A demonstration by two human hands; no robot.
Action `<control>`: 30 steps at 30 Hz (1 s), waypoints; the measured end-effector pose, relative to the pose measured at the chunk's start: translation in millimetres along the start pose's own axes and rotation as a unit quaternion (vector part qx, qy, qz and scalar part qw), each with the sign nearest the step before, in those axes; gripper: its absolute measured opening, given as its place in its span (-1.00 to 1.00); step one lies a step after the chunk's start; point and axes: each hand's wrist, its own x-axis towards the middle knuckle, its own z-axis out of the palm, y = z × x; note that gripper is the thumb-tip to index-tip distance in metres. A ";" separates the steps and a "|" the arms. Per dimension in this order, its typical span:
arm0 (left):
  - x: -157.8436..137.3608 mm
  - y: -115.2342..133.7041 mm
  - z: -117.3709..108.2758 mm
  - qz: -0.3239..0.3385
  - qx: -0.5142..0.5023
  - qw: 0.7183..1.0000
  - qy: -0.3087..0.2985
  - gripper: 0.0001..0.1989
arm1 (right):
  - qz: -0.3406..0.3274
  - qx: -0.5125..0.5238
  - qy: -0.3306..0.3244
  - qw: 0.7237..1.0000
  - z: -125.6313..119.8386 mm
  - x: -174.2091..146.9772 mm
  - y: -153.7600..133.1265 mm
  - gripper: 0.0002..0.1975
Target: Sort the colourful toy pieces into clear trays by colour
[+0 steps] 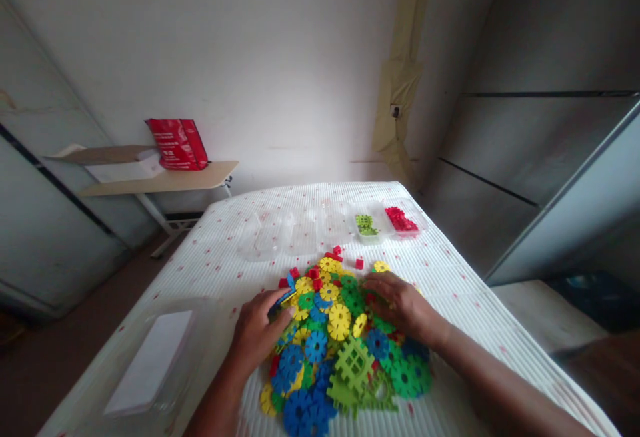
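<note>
A mixed pile of plastic interlocking pieces lies on the table: yellow flower-shaped discs [339,321], blue discs [316,346], green discs [404,376], green lattice squares [354,364] and small red blocks [359,264]. At the pile's left edge is my left hand [260,324], thumb and forefinger apart, its fingertips against blue and yellow pieces. My right hand [400,300] rests over the upper right of the pile with fingers spread and bent down among the pieces; some fingertips are hidden. Neither hand shows a piece clearly gripped.
Behind the pile stand clear containers [303,234], one with green pieces [367,225] and one with red pieces [401,220]. A clear plastic lid or tray with a white paper [150,360] lies at left. Beyond is a side table [200,180] with a red bag [177,145].
</note>
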 end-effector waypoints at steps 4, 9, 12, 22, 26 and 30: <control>-0.2 3.8 -2.9 0.000 -0.041 0.999 -0.014 -0.65 | -0.003 0.018 0.029 0.999 -16.9 1.9 -0.6 -0.71; -1.1 6.5 -3.2 0.000 -0.049 0.999 -0.015 -0.67 | -0.054 0.046 -0.142 0.987 -30.9 -6.7 -28.2 -0.41; -1.4 5.9 -1.5 0.002 -0.052 0.999 -0.012 -0.68 | -0.057 0.029 -0.170 0.983 -21.6 -11.3 -31.4 -0.39; -5.0 5.3 -0.7 -0.039 -0.115 0.993 -0.002 -0.64 | -0.004 -0.015 -0.040 0.999 -22.2 -20.3 10.9 -0.77; -6.0 9.6 -2.6 -0.036 -0.135 0.990 -0.018 -0.65 | -0.011 -0.010 -0.029 0.999 -29.6 -21.7 -1.7 -0.78; -6.3 15.3 -6.2 -0.003 -0.130 0.991 -0.024 -0.69 | -0.064 0.048 -0.065 0.995 -26.1 -18.7 -30.1 -0.58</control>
